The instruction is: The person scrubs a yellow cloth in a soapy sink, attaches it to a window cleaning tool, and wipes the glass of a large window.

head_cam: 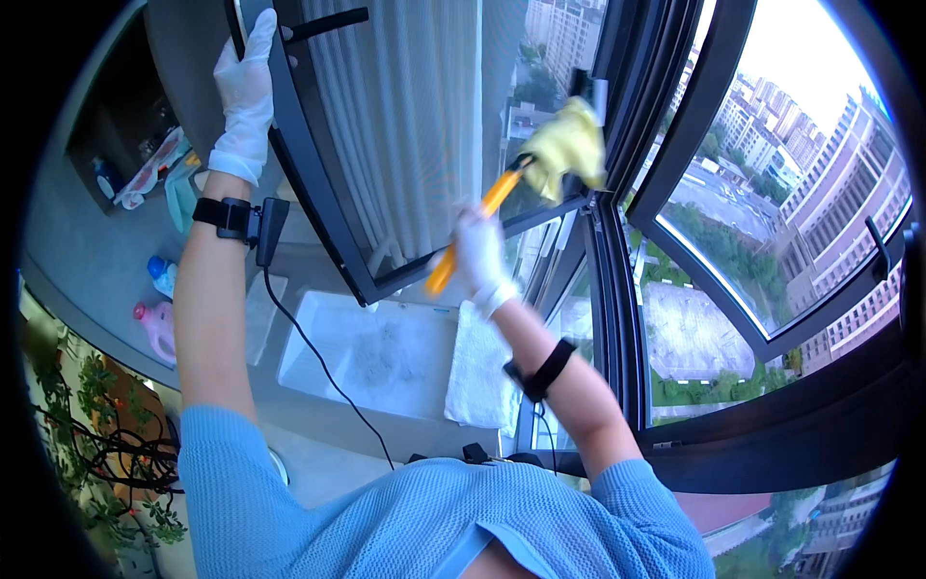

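My left hand (246, 94), in a white glove, grips the upper outer edge of a dark-framed window sash (311, 195) that is swung inward. In my right hand (479, 250), also gloved and blurred by motion, is an orange-handled tool (499, 194). A yellow cloth (568, 148) covers the tool's head. The cloth is over the sash glass near the hinge-side frame; whether it presses on the glass I cannot tell. A black window handle (329, 24) sticks out beside my left hand. White pleated fabric (398, 123) shows in the glass.
Below the sash, a white sink (427, 362) holds sudsy water, with a white towel (477, 369) over its right side. Bottles, one a pink jug (155, 326), stand at left near plants (108, 441). Another open sash (788, 195) is at right, high above the ground. A cable (318, 354) hangs from my left wrist.
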`<state>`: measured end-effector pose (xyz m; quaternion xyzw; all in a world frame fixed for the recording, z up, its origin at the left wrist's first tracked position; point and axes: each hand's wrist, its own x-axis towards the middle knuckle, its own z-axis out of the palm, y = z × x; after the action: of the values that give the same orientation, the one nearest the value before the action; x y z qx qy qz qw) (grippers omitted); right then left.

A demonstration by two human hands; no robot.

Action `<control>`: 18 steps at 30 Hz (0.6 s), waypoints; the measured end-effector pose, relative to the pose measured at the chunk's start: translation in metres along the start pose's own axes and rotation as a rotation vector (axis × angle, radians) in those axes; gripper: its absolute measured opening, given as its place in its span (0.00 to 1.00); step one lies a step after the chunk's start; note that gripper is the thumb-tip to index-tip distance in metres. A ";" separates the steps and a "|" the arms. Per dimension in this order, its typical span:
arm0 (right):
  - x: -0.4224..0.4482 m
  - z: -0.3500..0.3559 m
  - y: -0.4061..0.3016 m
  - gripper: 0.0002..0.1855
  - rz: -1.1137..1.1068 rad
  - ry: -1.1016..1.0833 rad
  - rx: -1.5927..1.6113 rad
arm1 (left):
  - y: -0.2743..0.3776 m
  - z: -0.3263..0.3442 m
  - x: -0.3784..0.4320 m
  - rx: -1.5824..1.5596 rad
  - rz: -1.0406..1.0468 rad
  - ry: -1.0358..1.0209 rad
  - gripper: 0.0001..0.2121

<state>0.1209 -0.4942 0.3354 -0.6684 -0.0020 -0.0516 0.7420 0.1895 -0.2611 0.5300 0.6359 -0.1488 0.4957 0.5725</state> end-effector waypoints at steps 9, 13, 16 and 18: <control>-0.154 0.044 0.077 0.15 0.291 -0.376 0.216 | 0.024 0.008 -0.004 0.040 0.052 0.046 0.15; -0.156 0.012 0.083 0.17 0.164 -0.405 0.354 | 0.017 0.022 -0.010 -0.018 0.044 0.028 0.15; -0.161 -0.026 0.081 0.17 0.189 -0.455 0.487 | 0.017 0.007 -0.005 0.091 -0.010 0.009 0.15; -0.166 -0.047 0.088 0.17 0.173 -0.441 0.610 | 0.010 0.005 -0.014 0.433 0.382 0.254 0.20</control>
<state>-0.0407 -0.5201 0.2313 -0.4096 -0.1203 0.1593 0.8901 0.1780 -0.2736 0.5252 0.6364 -0.0841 0.6900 0.3343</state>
